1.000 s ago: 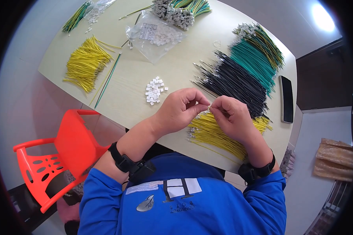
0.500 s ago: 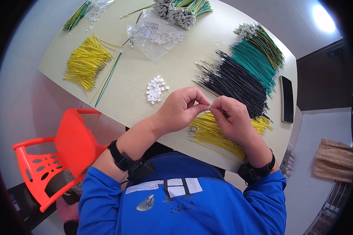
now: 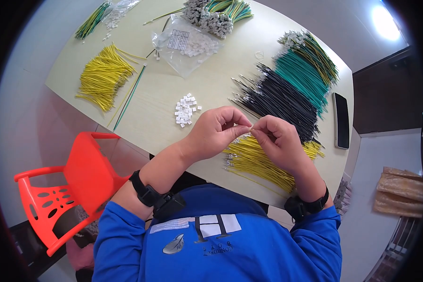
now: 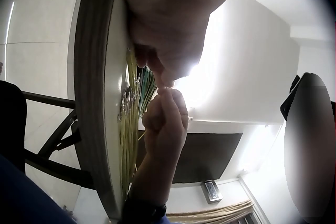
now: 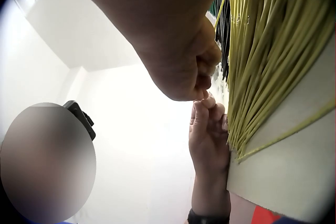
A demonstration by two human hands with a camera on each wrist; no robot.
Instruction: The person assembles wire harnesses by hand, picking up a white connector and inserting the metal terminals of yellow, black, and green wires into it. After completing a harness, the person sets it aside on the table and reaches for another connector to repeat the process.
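1. A small heap of white connectors (image 3: 185, 109) is laid on the table (image 3: 221, 80), left of the grip.
2. Black wires (image 3: 279, 101) are spread just beyond the grip to the right, with green wires (image 3: 303, 75) behind them.
3. A phone (image 3: 341, 121) is set farther right.
4. A red chair (image 3: 75, 183) is seen lower left.

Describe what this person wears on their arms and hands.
The left hand and right hand are bare, no gloves. Each forearm carries a black strap: left strap with a bulky black unit, right strap. Bright blue sleeves end just behind the straps.
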